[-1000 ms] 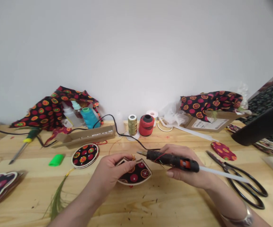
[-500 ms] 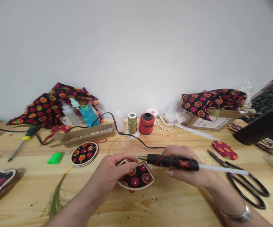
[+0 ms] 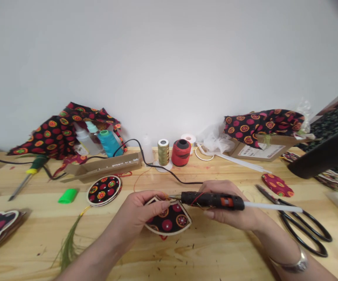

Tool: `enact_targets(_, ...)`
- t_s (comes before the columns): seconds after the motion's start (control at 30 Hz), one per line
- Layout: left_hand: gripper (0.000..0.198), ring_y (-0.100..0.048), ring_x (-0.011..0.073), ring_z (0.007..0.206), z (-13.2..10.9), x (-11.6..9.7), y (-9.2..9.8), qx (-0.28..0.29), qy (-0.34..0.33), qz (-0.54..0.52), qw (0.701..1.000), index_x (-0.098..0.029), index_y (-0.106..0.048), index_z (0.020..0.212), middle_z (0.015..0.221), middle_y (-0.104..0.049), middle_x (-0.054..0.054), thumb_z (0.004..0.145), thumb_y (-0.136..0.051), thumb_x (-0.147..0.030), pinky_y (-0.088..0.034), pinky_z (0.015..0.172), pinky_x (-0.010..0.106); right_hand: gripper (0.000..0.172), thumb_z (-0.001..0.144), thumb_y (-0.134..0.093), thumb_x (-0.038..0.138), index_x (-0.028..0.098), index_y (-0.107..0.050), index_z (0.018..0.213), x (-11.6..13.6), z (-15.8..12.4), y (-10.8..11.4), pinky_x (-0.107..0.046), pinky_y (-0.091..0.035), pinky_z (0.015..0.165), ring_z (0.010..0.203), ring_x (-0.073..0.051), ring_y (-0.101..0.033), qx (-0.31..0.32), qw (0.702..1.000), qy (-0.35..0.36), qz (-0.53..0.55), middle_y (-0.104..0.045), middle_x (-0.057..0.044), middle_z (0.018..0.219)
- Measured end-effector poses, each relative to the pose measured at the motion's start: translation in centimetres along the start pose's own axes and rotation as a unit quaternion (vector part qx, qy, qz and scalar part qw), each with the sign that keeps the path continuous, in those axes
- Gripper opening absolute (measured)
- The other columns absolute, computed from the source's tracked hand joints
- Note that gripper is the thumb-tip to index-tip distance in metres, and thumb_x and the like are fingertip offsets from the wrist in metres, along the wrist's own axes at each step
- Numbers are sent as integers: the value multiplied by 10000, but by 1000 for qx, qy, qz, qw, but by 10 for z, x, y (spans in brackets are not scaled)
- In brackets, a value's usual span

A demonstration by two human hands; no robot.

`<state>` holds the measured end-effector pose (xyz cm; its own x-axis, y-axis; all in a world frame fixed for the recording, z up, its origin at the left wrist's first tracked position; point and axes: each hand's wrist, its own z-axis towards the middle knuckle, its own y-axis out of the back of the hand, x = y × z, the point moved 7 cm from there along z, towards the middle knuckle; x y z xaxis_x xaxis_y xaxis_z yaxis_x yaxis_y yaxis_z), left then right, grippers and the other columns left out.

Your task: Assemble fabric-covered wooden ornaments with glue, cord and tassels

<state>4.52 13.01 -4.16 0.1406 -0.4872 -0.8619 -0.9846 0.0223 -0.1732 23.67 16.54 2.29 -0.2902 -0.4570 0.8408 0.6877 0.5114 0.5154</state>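
Pinched between the thumb and fingers of my left hand (image 3: pixel 145 208) is a fan-shaped fabric piece (image 3: pixel 171 220), black with red and orange circles and a pale edge. A bit of red cord shows under its lower rim. My right hand (image 3: pixel 230 210) is wrapped round a black hot glue gun (image 3: pixel 212 200), with a long white glue stick (image 3: pixel 274 206) out of its back end. The gun's metal nozzle meets the top edge of the fabric piece, close to my left fingertips; whether it touches cannot be made out.
Black-handled scissors (image 3: pixel 303 228) and a maroon fabric cutout (image 3: pixel 277 185) lie on the right. A round ornament (image 3: pixel 104 190) with a green tassel (image 3: pixel 71 244), a green cap (image 3: pixel 68 195) and a screwdriver (image 3: pixel 25 181) lie left. Thread spools (image 3: pixel 181 153) stand behind; a black cable (image 3: pixel 169 171) crosses the table.
The glue gun has shifted slightly left, its nozzle nearer my left fingertips. My left hand and the fabric piece stay nearly still.
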Motion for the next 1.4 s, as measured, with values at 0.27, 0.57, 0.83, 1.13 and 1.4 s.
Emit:
enact_targets(0.27, 339, -647, 144, 522, -3, -4, -2, -5, 1, -3, 1000, -185, -747, 822, 671, -737, 16, 562, -854, -374, -518, 467, 228, 255, 774, -644, 399, 145, -640, 794, -2, 0, -2, -270, -395, 571, 619, -144, -520, 10, 1000, -4, -9, -595, -25, 694)
enact_targets(0.57, 343, -672, 155, 552, -3, -3, -3, -3, 6, 5, 1000, -183, -744, 837, 684, -747, 15, 572, -850, -374, -521, 493, 228, 246, 793, -643, 409, 164, -622, 781, -2, 1, -3, -257, -380, 556, 602, -129, -502, 2, 1000, 1, -15, -596, -12, 690)
enact_targets(0.83, 349, -674, 153, 568, 0, -2, -2, 10, 6, 13, 1000, -185, -752, 845, 708, -756, 23, 573, -852, -380, -526, 530, 230, 253, 791, -641, 403, 150, -628, 788, -4, 1, -4, -254, -372, 547, 599, -129, -488, 7, 1000, -1, -9, -567, -5, 672)
enact_targets(1.13, 309, -662, 158, 536, -4, -4, -3, 4, 4, 1, 1000, -179, -737, 809, 665, -738, 16, 583, -838, -364, -529, 479, 244, 245, 783, -647, 399, 155, -637, 774, -5, 1, 0, -256, -371, 550, 598, -124, -485, 0, 1000, -6, -9, -585, -7, 672)
enact_targets(1.4, 291, -652, 154, 531, -4, -3, -2, -2, 2, -4, 1000, -189, -732, 808, 644, -716, 0, 591, -831, -357, -531, 483, 248, 241, 778, -653, 397, 157, -635, 766, -6, 1, -1, -258, -377, 548, 612, -135, -507, -2, 1000, -3, 7, -596, -15, 687)
